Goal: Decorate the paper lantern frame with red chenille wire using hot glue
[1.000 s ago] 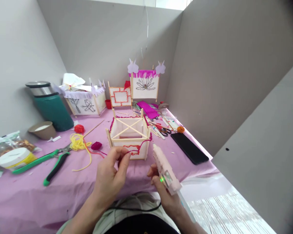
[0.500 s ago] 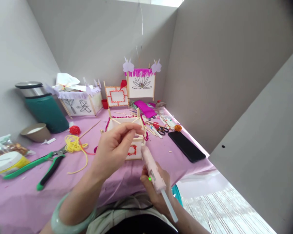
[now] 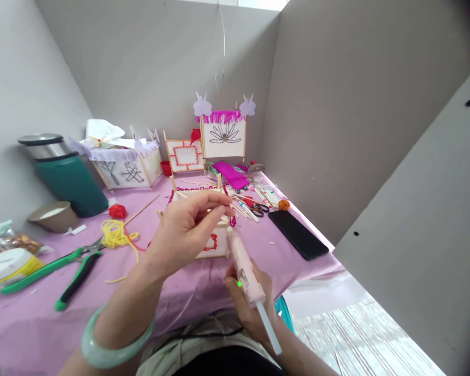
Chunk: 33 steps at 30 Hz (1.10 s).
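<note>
My right hand (image 3: 254, 297) is wrapped round a pale pink glue gun (image 3: 243, 266) with a white glue stick out of its rear and a small green light. The gun's nozzle points at the upper right corner of a small wooden-stick frame (image 3: 211, 254) with white panels, a red trim pattern and a magenta border. My left hand (image 3: 188, 227) hovers over this frame and hides much of it. Its thumb and fingertips come close together near the right post; whether something tiny is between them cannot be made out.
Green-handled pliers (image 3: 78, 277), yellow yarn (image 3: 119, 233), a bowl (image 3: 55, 216) and a teal bottle (image 3: 70, 183) are at the left. Scissors (image 3: 259, 209) and a black phone (image 3: 297, 234) lie right. Decorated panels (image 3: 224, 138) and a box (image 3: 127, 169) stand behind.
The view has shifted slightly. My left thumb and fingertips look a little further apart over the frame. The glue gun stays at the frame's corner in my right hand.
</note>
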Each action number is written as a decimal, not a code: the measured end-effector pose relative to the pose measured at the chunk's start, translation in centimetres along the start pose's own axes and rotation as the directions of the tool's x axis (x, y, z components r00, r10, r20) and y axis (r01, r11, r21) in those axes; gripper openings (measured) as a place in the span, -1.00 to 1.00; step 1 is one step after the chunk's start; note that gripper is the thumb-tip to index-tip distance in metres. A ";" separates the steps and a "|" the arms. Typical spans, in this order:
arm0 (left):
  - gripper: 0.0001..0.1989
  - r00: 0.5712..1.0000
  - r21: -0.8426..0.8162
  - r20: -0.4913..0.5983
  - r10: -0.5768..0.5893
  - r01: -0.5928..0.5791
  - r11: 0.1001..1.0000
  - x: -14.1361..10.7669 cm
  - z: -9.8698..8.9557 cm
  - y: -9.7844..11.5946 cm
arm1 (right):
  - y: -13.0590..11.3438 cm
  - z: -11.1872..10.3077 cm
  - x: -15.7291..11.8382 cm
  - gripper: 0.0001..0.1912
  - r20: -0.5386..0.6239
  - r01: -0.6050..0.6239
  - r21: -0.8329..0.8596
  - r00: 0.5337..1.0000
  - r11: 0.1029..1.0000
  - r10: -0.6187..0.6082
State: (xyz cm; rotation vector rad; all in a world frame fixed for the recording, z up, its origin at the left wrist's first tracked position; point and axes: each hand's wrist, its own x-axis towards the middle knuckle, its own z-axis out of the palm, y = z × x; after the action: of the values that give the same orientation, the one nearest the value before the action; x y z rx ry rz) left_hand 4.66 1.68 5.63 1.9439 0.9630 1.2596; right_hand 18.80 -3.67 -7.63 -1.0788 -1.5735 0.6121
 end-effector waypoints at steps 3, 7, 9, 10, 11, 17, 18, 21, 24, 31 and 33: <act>-0.85 1.000 0.103 -0.002 0.028 -0.028 0.994 0.1 -0.3 0.1 | 0.0 0.1 0.1 -0.82 -0.007 0.008 0.001 1.000 1.000 -0.008; -0.86 0.998 0.211 0.003 0.064 -0.064 0.976 0.1 -0.6 0.4 | 0.0 0.3 0.3 -0.78 -0.028 0.052 -0.035 0.998 0.998 -0.053; -0.85 0.997 0.233 0.004 0.071 -0.070 0.970 0.1 -0.7 0.4 | 0.0 0.5 0.4 -0.77 -0.038 0.064 -0.041 0.997 0.997 -0.065; -0.85 0.998 0.241 0.003 0.070 -0.069 0.968 0.1 -0.7 0.4 | 0.0 0.5 0.4 -0.77 -0.035 0.061 -0.044 0.997 0.997 -0.063; -0.85 0.998 0.248 0.003 0.067 -0.066 0.967 0.1 -0.7 0.5 | -0.1 0.5 0.5 -0.77 -0.029 0.054 -0.046 0.998 0.997 -0.055; -0.85 0.997 0.262 0.002 0.075 -0.073 0.962 0.1 -0.8 0.4 | -0.4 0.4 0.5 -0.79 -0.015 -0.003 -0.048 1.000 0.999 0.002; -0.85 0.997 0.265 0.001 0.077 -0.075 0.961 0.1 -0.8 0.3 | -0.5 0.4 0.5 -0.79 -0.014 -0.004 -0.052 1.000 0.999 0.003; -0.84 0.997 0.271 0.006 0.077 -0.076 0.960 0.1 -0.8 0.3 | -0.6 0.4 0.4 -0.79 -0.011 -0.003 -0.050 1.000 0.999 0.002; -0.84 0.997 0.275 0.013 0.082 -0.083 0.958 0.0 -0.8 0.2 | -0.6 0.4 0.4 -0.80 -0.012 -0.010 -0.052 1.000 0.999 0.009; -0.87 0.997 0.237 -0.020 0.081 -0.074 0.969 -0.1 -0.8 0.0 | -0.4 0.4 0.2 -0.81 -0.014 -0.039 -0.055 0.999 0.998 0.039; -0.86 0.996 0.218 -0.033 0.079 -0.070 0.973 -0.1 -0.7 0.0 | -0.4 0.5 0.2 -0.82 -0.026 -0.033 -0.050 0.999 0.998 0.032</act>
State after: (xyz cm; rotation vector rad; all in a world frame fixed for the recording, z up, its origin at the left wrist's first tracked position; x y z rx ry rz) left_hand 4.04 1.68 5.87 2.1456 1.0978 1.2866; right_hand 18.22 -3.62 -7.33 -1.1472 -1.5595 0.5817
